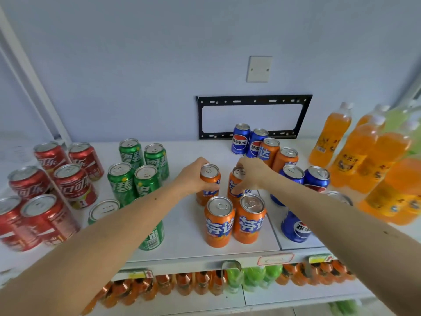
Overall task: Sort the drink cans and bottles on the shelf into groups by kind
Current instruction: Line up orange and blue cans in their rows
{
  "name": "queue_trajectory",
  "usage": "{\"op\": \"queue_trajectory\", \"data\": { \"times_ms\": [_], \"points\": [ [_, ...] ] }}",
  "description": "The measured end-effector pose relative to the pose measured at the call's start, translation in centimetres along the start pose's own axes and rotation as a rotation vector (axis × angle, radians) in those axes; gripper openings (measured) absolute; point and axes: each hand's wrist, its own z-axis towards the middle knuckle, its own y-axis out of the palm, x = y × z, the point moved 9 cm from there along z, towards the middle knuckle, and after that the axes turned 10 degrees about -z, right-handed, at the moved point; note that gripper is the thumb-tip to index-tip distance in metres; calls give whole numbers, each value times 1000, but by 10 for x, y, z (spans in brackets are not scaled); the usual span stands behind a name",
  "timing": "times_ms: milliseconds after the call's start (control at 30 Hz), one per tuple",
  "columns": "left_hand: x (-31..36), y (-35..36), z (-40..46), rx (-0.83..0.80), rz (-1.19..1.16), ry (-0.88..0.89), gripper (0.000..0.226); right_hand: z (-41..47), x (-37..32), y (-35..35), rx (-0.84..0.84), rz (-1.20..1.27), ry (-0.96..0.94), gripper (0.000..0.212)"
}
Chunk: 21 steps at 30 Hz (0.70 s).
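Note:
On the white shelf (182, 236), my left hand (193, 176) grips an orange can (210, 176) from its left side. My right hand (255, 174) grips a second orange can (235, 185) just to the right of it. Two more orange cans (219, 222) stand in front of these. Two further orange cans (276, 156) stand behind, among blue cans (240, 140). More blue cans (316, 179) sit under my right forearm. Red cans (73, 181) fill the left end. Green cans (134, 172) stand beside them.
Orange drink bottles (355, 153) crowd the right end, with pale green bottles (396, 119) behind. A black metal bracket (252, 101) hangs on the wall behind the shelf. A lower shelf (250, 277) holds more orange and green bottles.

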Motion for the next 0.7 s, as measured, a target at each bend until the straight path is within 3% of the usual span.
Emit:
{"op": "queue_trajectory", "data": {
  "times_ms": [133,233,433,533,700],
  "points": [
    [10,-9,2,-1,-39,-37,73,-5,3,-9,-28,17,-10,79],
    [35,-21,12,43,-112,-12,83,-8,20,-41,53,42,-6,70],
    [91,-4,60,18,-77,100,80,9,109,-93,173,115,183,71],
    [103,29,91,-64,-61,104,77,28,144,-84,111,55,259,79],
    [109,80,144,-149,90,127,71,63,171,-33,-132,62,294,91]
  ]
}}
